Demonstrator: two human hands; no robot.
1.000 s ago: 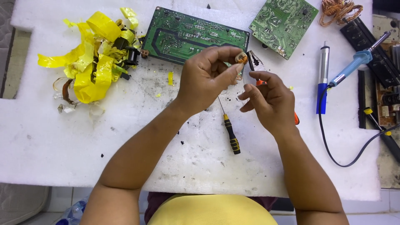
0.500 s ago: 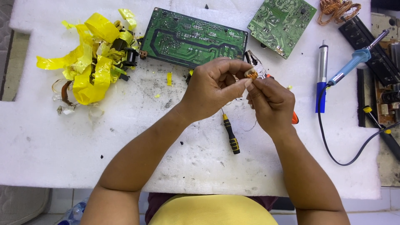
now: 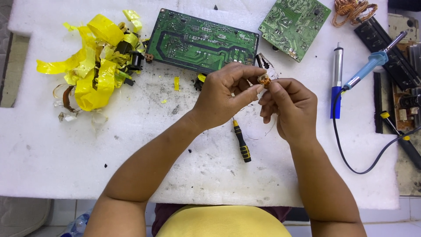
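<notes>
At the far left of the white foam-covered bench (image 3: pixel 66 175) lies a heap of crumpled yellow tape (image 3: pixel 94 61), with a few dark components mixed into it and some clear scraps at its near edge. Just right of the heap, toward the far side, a large green circuit board (image 3: pixel 201 41) lies flat with its solder side up; a small strip of yellow tape (image 3: pixel 176 83) sits on the foam just near of it.

The left hand (image 3: pixel 226 94) is raised over the middle of the bench, fingers curled and closed, its thumb and forefinger pinched onto a small copper-wound coil (image 3: pixel 264 80). The right hand (image 3: pixel 289 105) meets it from the right, also curled shut, its fingertips pressed on the same coil, so that the two hands touch around it. The coil is off the bench, held between both hands, just near of the large board's right end. Below the hands a small screwdriver (image 3: pixel 241 142) with a black and yellow handle lies on the foam, pointing away from the person.

Farther right, a second, smaller green circuit board (image 3: pixel 294 26) lies tilted at the far edge. Right of it a tangle of copper wire (image 3: pixel 353 11) rests near the far corner. A desoldering pump (image 3: pixel 336 81) in silver and blue lies beside a blue-handled soldering iron (image 3: pixel 370 63), whose black cord (image 3: pixel 351 162) loops toward the near side. At the far right edge more dark parts and another board show, partly cut off.
</notes>
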